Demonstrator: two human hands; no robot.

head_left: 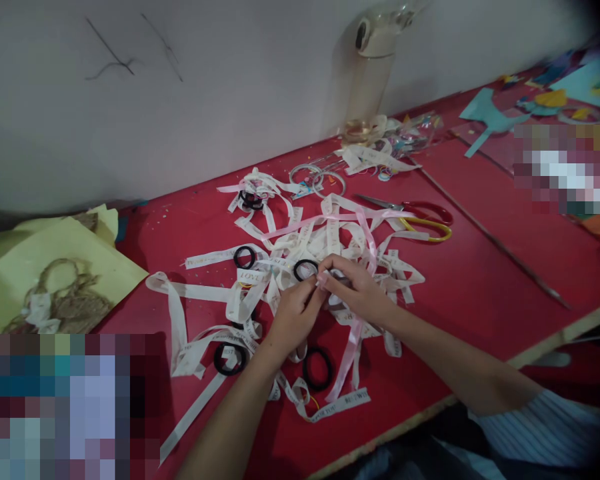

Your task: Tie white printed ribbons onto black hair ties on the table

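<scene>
Red tabletop (pixel 460 280), pale edge strip nearest wearer; clock dirs fr. the hands, 12 = far side. At 6, a black hair tie (pixel 305 369), w/ pink ribbon (pixel 349 357) trailing just R of it. White printed ribbons (pixel 333 230) heaped under & around hands. Yellow paper (pixel 115 257) at 9, twine on it. Scissors (pixel 399 209), red & yellow handles, at 2 by heap's edge. Clear bottle (pixel 373 83) w/ white lid stands btwn 12 & 1, near the pale wall (pixel 205 100).

L forearm comes in fr. 7, R fr. 4; hands meet low over the heap, fingers bent inward.

L hand (pixel 296 317) & R hand (pixel 355 287) both nearly closed, fingertips together, pinching a small pale piece (pixel 323 278); too small to tell exactly what. Another hair tie lies just beside them at 11.
</scene>
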